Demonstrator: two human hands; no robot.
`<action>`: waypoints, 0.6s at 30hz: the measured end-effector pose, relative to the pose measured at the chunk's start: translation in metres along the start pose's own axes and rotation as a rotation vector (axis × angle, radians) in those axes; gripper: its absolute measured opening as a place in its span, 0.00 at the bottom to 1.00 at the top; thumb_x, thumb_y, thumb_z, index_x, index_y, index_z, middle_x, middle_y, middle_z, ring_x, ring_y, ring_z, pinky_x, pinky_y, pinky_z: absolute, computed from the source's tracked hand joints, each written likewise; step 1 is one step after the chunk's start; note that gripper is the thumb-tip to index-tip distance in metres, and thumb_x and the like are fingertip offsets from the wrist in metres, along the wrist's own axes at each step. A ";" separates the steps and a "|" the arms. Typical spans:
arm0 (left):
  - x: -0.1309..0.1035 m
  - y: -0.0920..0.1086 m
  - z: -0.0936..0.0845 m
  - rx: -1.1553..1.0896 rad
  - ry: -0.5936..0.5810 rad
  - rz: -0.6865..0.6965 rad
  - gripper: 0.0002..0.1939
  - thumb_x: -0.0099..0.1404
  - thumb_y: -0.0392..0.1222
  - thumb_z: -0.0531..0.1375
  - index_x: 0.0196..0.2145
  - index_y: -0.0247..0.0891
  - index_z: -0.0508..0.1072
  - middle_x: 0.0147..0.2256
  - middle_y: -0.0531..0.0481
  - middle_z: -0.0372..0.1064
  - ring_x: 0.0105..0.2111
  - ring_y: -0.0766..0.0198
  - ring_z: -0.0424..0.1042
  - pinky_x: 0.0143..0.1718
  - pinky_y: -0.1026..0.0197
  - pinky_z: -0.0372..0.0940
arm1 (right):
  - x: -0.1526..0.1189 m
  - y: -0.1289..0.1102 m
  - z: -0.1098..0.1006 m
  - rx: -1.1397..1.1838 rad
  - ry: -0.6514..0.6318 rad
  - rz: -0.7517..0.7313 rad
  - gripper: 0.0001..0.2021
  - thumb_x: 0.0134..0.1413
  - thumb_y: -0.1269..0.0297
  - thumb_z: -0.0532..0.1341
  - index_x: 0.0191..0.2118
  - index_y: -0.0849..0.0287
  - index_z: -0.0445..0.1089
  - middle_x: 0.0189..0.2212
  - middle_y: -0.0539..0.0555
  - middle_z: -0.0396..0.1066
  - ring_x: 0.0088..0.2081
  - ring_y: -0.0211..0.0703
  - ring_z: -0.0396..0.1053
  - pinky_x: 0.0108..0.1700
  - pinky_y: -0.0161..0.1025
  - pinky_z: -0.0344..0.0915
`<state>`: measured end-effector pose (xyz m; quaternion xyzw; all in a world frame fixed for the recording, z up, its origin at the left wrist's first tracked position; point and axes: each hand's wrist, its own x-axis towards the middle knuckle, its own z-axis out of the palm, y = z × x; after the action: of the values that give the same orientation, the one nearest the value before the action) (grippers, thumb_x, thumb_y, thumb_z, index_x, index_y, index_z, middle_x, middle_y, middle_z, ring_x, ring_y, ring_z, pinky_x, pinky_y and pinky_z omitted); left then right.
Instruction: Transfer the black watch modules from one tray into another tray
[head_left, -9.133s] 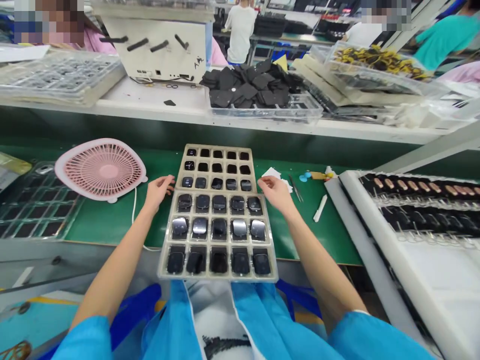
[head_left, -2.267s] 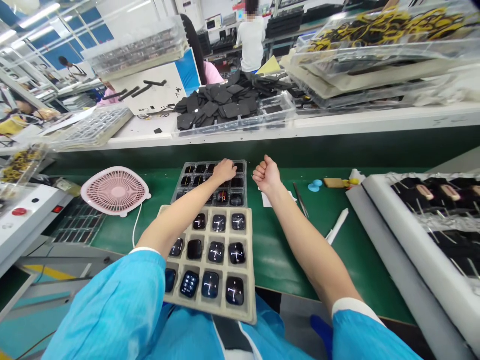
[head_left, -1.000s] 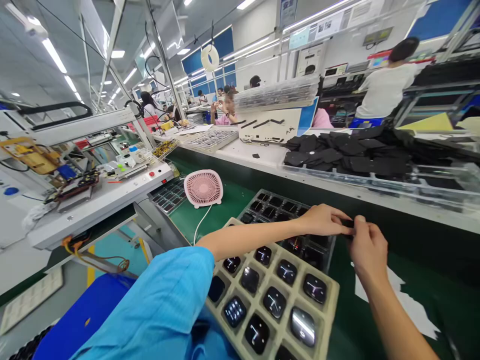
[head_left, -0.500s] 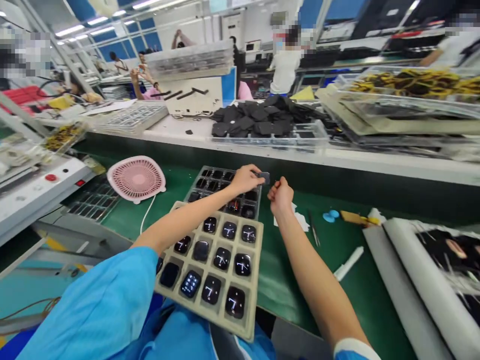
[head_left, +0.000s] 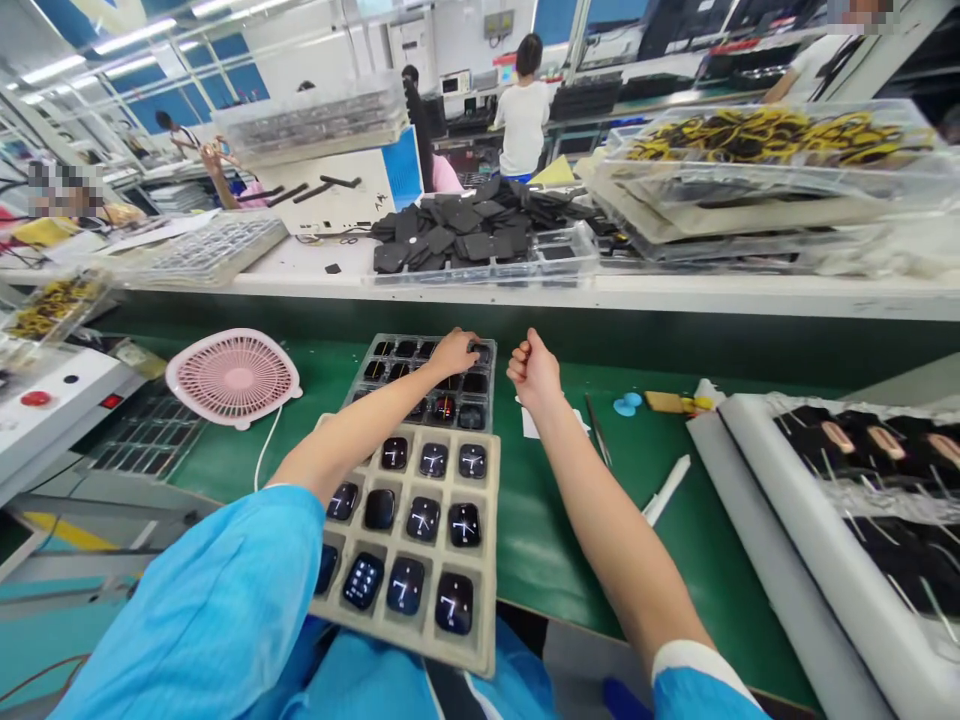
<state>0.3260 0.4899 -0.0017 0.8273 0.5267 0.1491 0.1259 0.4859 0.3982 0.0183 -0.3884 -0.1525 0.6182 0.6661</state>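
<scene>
My left hand (head_left: pixel 454 353) reaches into the far right corner of a clear plastic tray (head_left: pixel 491 392). Its fingers are closed on a small dark watch screen (head_left: pixel 481 353) at a compartment there. Held up just right of that tray, my right hand (head_left: pixel 535 370) is curled with thumb and finger together; whatever it may hold is too small to make out. Nearer my body, a beige tray (head_left: pixel 486 560) carries several square watch faces, such as a lit watch face (head_left: pixel 454 603) showing clock hands. My left forearm covers part of both trays.
To the left stands a pink fan (head_left: pixel 234 375) with a white cord. Tweezers (head_left: pixel 598 430), a white pen-like tool (head_left: pixel 666 490) and a blue knob-like piece (head_left: pixel 627 403) lie to the right, beside a foam-edged tray (head_left: pixel 780 500). Black pieces (head_left: pixel 465 230) are heaped on the shelf.
My left hand has lowered the dark watch screen from the air to the clear tray's far right corner. My right hand stays raised and curled, farther from it. The view has shifted right.
</scene>
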 end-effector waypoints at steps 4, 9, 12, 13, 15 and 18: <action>-0.002 -0.020 -0.012 0.116 0.000 -0.089 0.18 0.73 0.41 0.60 0.56 0.34 0.77 0.55 0.35 0.73 0.51 0.49 0.75 0.57 0.54 0.66 | -0.004 -0.004 0.001 0.038 -0.021 0.007 0.25 0.75 0.56 0.54 0.25 0.54 0.45 0.15 0.40 0.40 0.16 0.30 0.35 0.15 0.30 0.36; -0.007 -0.041 -0.020 0.215 -0.081 -0.132 0.18 0.73 0.41 0.58 0.55 0.32 0.78 0.57 0.32 0.72 0.56 0.44 0.72 0.61 0.50 0.63 | -0.005 -0.003 -0.001 0.050 -0.124 0.036 0.28 0.74 0.50 0.53 0.26 0.54 0.39 0.16 0.40 0.37 0.17 0.31 0.33 0.15 0.30 0.36; -0.008 -0.043 -0.021 0.188 -0.059 -0.084 0.18 0.71 0.41 0.61 0.55 0.33 0.78 0.55 0.34 0.73 0.56 0.47 0.71 0.62 0.52 0.62 | -0.004 -0.003 0.001 0.016 -0.154 0.077 0.26 0.74 0.53 0.52 0.24 0.54 0.43 0.16 0.41 0.39 0.17 0.30 0.34 0.16 0.30 0.35; -0.009 -0.042 -0.022 0.161 -0.042 -0.057 0.17 0.69 0.40 0.63 0.54 0.34 0.78 0.54 0.36 0.74 0.55 0.49 0.72 0.61 0.54 0.63 | -0.004 -0.002 0.002 -0.008 -0.154 0.088 0.25 0.74 0.56 0.53 0.24 0.55 0.44 0.16 0.41 0.40 0.17 0.30 0.34 0.16 0.29 0.35; -0.012 -0.041 -0.025 0.079 0.000 -0.007 0.14 0.67 0.38 0.64 0.50 0.36 0.77 0.49 0.41 0.76 0.50 0.53 0.74 0.56 0.57 0.65 | -0.003 -0.001 0.003 -0.070 -0.146 0.091 0.25 0.72 0.58 0.56 0.24 0.55 0.46 0.16 0.41 0.42 0.17 0.29 0.35 0.16 0.29 0.35; -0.021 -0.034 -0.031 -0.094 0.079 0.008 0.10 0.65 0.35 0.65 0.44 0.39 0.77 0.38 0.49 0.77 0.39 0.58 0.74 0.47 0.59 0.67 | -0.002 0.003 0.004 -0.194 -0.113 0.018 0.27 0.68 0.55 0.62 0.23 0.54 0.46 0.16 0.40 0.41 0.18 0.29 0.36 0.17 0.31 0.35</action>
<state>0.2775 0.4868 0.0125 0.8161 0.5204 0.2067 0.1431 0.4809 0.3974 0.0195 -0.4168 -0.2453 0.6275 0.6102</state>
